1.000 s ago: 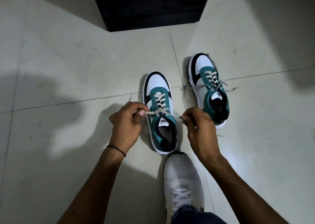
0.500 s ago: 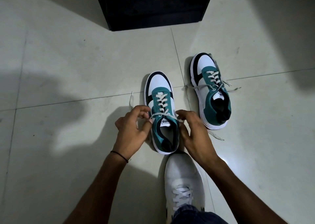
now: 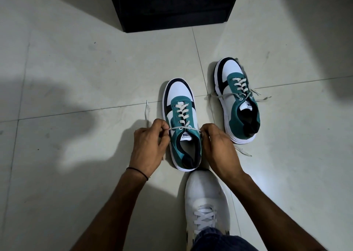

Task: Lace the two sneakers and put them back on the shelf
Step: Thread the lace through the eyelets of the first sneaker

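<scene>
Two teal, white and black sneakers stand on the tiled floor, toes pointing away from me. The near sneaker sits between my hands. My left hand pinches the left end of its white lace beside the top eyelets. My right hand pinches the right end, so the lace runs taut across the tongue. One loose lace tail lies on the floor to the left. The second sneaker stands farther right, its lace ends lying loose on both sides.
A black shelf unit stands at the far end of the floor, straight ahead. My own white shoe rests just behind the near sneaker's heel. Pale tiles spread on every side, with shadows at the left.
Both hands dropped from above the near sneaker to its sides and now hold the lace ends at the top eyelets. The lace went slack, then taut again.
</scene>
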